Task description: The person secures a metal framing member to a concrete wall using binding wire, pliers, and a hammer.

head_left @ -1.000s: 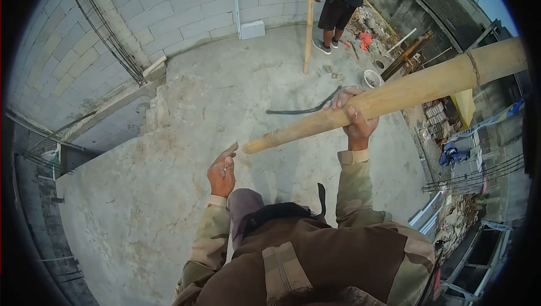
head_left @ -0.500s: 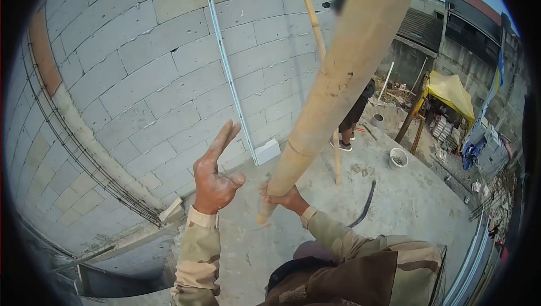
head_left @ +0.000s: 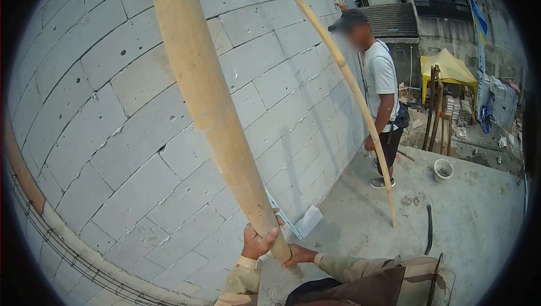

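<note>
A thick bamboo pole (head_left: 214, 120) rises in front of me, tilted with its top toward the upper left. My left hand (head_left: 259, 242) is closed around its lower part. Just below, near the pole's bottom end, my right hand (head_left: 300, 255) grips it from the other side, its fingers partly hidden behind the bamboo. Behind the pole stands a wall of grey blocks (head_left: 141, 176). By its foot, close beyond my hands, lie a white block (head_left: 309, 221) and the lower end of a pale blue strip (head_left: 284, 216), mostly covered by the pole.
A thinner bamboo pole (head_left: 349, 75) leans over the concrete floor (head_left: 349, 216). Beyond it a person in a white shirt (head_left: 378, 75) stands with one hand raised to the wall. A bucket (head_left: 443, 177) and a black hose (head_left: 429, 230) are on the right. Steel bars (head_left: 67, 259) run along the lower left.
My left hand has gone from open beside the pole to gripping it. The pole's top has swung from upper right to upper left. My view has risen, showing more of the other person.
</note>
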Demonstrator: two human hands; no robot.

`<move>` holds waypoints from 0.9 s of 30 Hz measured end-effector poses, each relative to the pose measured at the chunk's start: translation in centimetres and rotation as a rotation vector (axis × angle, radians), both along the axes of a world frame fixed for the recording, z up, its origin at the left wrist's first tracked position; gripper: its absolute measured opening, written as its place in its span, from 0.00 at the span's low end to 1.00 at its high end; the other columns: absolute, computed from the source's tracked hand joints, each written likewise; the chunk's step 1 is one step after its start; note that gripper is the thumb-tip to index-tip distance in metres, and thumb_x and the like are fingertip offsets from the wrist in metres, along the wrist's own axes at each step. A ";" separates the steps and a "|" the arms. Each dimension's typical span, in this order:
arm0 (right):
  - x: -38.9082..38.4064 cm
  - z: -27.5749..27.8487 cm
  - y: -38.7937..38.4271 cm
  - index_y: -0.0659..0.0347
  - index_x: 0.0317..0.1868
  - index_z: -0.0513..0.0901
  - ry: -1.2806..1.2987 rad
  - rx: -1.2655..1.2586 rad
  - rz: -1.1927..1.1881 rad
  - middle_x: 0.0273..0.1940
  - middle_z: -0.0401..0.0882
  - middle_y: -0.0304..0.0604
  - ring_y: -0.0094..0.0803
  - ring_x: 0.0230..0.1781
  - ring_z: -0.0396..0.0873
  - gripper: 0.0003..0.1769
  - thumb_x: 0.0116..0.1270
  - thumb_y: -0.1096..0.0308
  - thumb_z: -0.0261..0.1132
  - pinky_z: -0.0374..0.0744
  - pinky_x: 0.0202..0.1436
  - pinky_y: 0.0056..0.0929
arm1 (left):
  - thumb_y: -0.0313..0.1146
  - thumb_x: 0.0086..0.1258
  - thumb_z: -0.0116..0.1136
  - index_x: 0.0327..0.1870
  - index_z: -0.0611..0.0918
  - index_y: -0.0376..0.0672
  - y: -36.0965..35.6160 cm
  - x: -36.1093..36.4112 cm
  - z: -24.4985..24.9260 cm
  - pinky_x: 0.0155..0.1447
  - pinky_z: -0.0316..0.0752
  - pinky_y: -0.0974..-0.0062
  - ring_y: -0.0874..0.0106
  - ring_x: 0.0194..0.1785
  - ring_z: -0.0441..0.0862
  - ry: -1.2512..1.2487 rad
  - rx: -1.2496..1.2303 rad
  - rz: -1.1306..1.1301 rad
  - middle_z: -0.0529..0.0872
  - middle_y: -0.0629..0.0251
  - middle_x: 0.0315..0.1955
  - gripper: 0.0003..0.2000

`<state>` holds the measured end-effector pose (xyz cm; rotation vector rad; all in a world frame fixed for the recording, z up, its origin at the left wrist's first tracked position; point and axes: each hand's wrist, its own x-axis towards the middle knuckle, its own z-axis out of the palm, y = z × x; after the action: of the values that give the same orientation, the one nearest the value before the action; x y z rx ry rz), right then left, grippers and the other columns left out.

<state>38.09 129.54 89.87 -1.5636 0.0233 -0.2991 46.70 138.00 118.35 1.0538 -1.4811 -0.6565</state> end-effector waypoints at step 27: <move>18.7 -4.0 -25.0 0.66 0.71 0.65 0.470 0.065 -1.396 0.51 0.84 0.58 0.42 0.48 0.85 0.45 0.62 0.53 0.78 0.82 0.53 0.41 | 0.52 0.71 0.66 0.46 0.87 0.35 -47.4 16.3 -13.6 0.45 0.81 0.54 0.43 0.41 0.88 -0.313 0.034 -0.143 0.90 0.44 0.33 0.23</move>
<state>56.77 104.53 85.88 -1.2879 1.5033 -0.9729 62.98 90.57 104.79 1.1203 -1.8349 -0.6391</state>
